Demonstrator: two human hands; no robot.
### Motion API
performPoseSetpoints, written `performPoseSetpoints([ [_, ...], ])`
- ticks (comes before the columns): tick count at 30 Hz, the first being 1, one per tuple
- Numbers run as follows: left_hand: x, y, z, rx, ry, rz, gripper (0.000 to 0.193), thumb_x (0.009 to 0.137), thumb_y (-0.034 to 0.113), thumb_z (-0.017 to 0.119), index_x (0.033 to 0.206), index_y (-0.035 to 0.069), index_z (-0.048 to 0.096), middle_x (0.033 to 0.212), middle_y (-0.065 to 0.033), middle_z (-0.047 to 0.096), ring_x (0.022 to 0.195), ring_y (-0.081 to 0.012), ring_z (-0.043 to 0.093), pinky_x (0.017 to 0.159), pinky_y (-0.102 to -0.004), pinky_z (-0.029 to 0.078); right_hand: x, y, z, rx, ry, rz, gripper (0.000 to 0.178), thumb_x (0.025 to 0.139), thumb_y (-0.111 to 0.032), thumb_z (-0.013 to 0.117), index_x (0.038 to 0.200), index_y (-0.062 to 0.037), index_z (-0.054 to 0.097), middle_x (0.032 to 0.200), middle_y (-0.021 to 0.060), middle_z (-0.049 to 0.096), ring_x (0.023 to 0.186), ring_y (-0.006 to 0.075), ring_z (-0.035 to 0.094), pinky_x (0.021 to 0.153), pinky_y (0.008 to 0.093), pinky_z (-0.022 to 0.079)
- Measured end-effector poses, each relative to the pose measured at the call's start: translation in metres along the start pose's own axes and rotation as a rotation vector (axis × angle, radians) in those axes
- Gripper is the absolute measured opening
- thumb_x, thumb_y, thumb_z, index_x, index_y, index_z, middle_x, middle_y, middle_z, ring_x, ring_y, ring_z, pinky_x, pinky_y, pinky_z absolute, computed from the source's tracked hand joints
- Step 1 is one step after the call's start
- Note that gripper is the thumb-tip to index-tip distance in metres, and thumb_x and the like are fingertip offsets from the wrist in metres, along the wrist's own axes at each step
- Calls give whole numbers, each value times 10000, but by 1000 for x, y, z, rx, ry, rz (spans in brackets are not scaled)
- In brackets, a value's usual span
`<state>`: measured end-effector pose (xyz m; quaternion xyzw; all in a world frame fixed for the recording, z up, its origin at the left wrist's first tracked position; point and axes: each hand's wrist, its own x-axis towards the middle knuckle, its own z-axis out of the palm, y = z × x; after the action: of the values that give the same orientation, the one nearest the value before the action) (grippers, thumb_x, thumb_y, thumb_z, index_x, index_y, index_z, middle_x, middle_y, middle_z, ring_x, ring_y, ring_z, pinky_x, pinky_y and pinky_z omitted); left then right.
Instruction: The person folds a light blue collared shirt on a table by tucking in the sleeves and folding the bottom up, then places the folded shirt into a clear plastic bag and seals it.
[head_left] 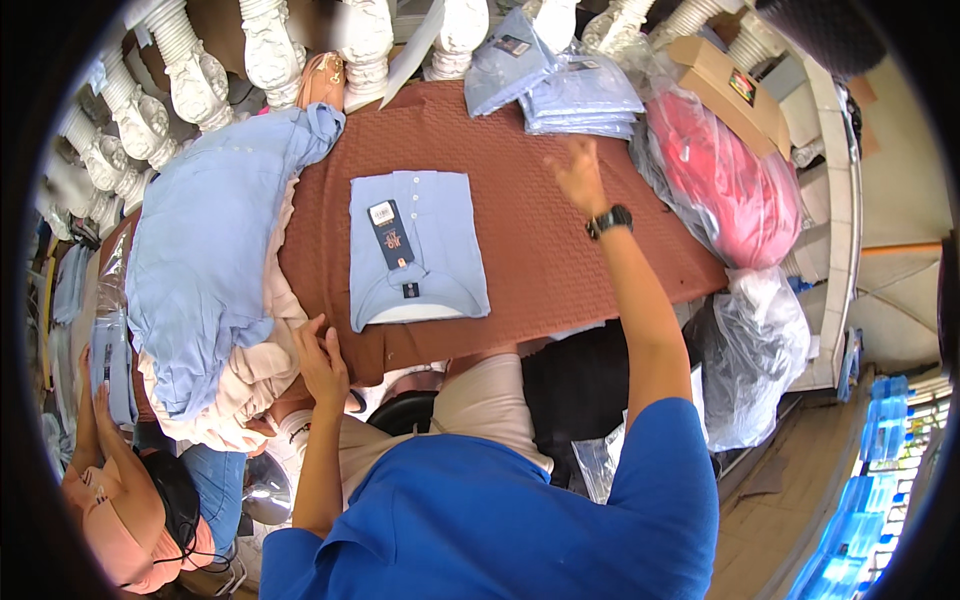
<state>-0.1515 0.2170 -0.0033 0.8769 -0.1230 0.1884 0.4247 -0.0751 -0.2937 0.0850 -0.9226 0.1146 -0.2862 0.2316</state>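
Note:
A light blue folded shirt [450,240] lies flat on the brown-covered table [540,270], its neckline toward me. A dark hang tag [394,240] with a white label rests on its front. My left hand [322,365] is at the table's near edge, fingers apart, beside a heap of cream cloth [255,365]; it holds nothing that I can see. Over the table's right side my right hand [580,180] is raised with its fingers spread and nothing in them. Just beyond it is a stack of light blue shirts in clear bags [580,100].
A pile of light blue garments [205,240] covers the table's left end. Red bagged clothing [715,170] and a cardboard box [730,90] stand at the right, above a clear plastic bag [750,350]. White balusters [270,45] line the back. Another person [130,510] sits at lower left.

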Motion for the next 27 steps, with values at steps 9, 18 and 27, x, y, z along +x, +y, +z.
performPoseSetpoints([
  [9, 3, 13, 7, 120, -10, -30, 274, 974, 211, 633, 1162, 13, 624, 979, -127, 592, 703, -251, 536, 672, -368, 464, 165, 84, 32, 53, 245, -57, 610, 812, -233, 829, 1357, -53, 624, 1447, 257, 485, 1136, 330, 650, 995, 373, 509],
  [18, 8, -1, 0, -158, 9, -207, 279, 999, 166, 629, 1233, 18, 597, 989, -66, 589, 736, -138, 519, 681, -275, 440, 92, -28, -44, 445, 346, -50, 310, 881, -111, 772, 1171, -10, 728, 1135, 87, 715, 839, 131, 662, 768, 277, 518],
  [27, 150, 108, 4, -349, -46, 264, 546, 893, 182, 768, 1366, 64, 521, 1361, -119, 480, 1003, -214, 585, 902, -366, 498, 48, -135, -149, 677, 222, -254, 287, 878, -60, 783, 1147, -24, 688, 832, -20, 682, 663, 26, 514, 601, 184, 400],
])
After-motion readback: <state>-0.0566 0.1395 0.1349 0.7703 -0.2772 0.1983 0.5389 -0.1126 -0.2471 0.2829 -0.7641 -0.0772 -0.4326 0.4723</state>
